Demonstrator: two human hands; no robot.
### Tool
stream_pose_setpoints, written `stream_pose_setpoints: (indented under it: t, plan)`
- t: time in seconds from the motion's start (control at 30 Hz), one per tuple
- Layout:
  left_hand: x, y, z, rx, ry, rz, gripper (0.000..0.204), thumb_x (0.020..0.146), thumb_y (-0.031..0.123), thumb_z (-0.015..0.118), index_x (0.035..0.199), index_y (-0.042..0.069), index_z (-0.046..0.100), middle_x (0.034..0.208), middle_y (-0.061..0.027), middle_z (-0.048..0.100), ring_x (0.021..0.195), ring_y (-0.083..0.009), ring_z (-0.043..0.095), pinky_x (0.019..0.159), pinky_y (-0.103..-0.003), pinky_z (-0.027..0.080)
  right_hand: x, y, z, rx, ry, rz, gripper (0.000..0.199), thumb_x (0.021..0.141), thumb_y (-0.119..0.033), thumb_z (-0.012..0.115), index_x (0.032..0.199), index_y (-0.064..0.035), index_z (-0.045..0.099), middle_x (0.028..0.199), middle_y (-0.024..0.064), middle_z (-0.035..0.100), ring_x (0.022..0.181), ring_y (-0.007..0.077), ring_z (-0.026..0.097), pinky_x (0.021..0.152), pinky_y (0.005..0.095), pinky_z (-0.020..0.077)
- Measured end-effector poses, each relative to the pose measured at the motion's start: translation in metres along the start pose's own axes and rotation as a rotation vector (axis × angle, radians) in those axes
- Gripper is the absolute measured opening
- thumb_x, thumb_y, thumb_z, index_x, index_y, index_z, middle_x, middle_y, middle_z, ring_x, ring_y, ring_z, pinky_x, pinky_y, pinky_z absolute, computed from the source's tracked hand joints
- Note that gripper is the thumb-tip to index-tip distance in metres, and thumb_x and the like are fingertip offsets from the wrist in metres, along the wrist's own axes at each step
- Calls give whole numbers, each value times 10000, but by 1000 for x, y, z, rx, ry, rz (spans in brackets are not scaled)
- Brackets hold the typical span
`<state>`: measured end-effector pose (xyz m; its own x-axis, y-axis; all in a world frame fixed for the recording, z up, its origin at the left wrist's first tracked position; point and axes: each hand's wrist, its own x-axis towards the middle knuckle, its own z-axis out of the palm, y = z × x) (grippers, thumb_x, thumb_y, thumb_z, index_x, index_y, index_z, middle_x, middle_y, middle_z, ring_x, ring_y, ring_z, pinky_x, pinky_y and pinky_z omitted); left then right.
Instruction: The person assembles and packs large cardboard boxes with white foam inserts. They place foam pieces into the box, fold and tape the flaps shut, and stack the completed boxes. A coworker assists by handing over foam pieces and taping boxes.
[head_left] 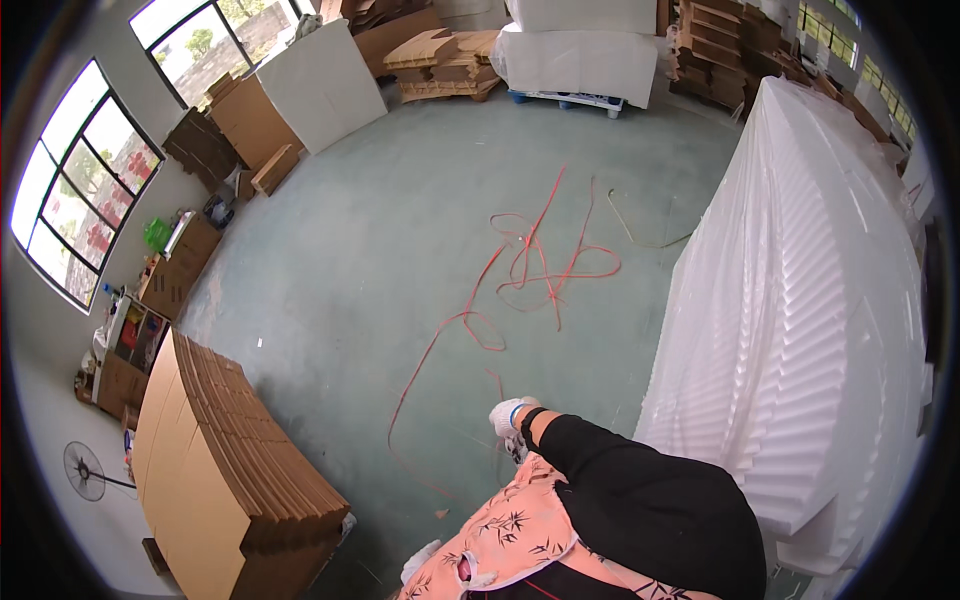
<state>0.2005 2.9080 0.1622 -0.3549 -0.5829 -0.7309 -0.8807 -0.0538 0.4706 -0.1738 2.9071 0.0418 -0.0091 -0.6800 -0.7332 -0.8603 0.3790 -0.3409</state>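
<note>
The person stands near the bottom of the view, in a peach patterned shirt with a black sleeve cover on the right forearm. The right hand [513, 414], in a white work glove, is stretched out forward and low, and its fingers seem curled narrow around the near end of the long thin red plastic strap [545, 262]; the grip itself is too small for me to be sure of. The left hand [420, 561], also gloved in white, hangs low beside the body; whether its fingers are wide or closed, I cannot tell.

The strap runs from that right hand away over the green concrete floor [350, 250] and ends in a loose tangle of loops in the middle of the room, far from the person. A thinner yellowish strap [640, 235] lies just right of the tangle.

I think the main risk is the loops. If the strap is pulled, they can tighten into a knot, or catch the yellowish one and drag it along. The loose line also lies near the feet, so a step forward can hook it and cause a stumble. To the right stands the tall white stack of ribbed foam sheets [800, 300], to the left the stack of flat brown cardboard [215, 450]; a whipping strap end could strike the foam and mark it.
</note>
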Motion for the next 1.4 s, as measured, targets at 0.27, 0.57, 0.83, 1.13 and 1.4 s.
stream_pose_setpoints:
  t: [0.27,0.57,0.83,1.13,1.4]
  plan:
    - [175,164,-111,46,-1,223,602,871,449,625,1282,10,588,1213,-155,662,1120,-255,643,952,-331,491,27,160,-162,103,129,259,366,800,-186,557,1120,-83,703,1185,148,669,1105,342,630,912,427,509]
    - [428,344,-157,517,-121,255,577,845,448,557,1260,52,615,1239,-161,639,1182,-310,591,1006,-382,457,22,363,-267,293,412,340,366,815,-315,534,1090,-115,671,1082,184,677,1032,386,624,898,470,491]
    - [652,650,-126,1146,-308,567,564,879,520,465,1249,128,631,1263,-148,623,1189,-339,571,1005,-428,456,-37,506,-249,699,546,894,335,787,-328,567,1005,-123,720,1088,160,676,1045,370,620,914,457,496]
    - [732,1069,67,1236,-320,884,490,921,465,455,1211,115,638,1229,-139,641,1138,-342,595,976,-431,469,-64,594,-139,1004,301,1194,363,804,-313,535,1004,-79,727,1130,175,669,1079,371,616,933,439,498]
    - [780,1217,180,1172,-486,890,515,920,474,475,1228,96,640,1247,-130,641,1186,-326,572,1010,-395,440,-125,859,-284,946,582,1108,359,824,-340,528,989,-84,718,1111,175,665,1034,386,622,892,456,505]
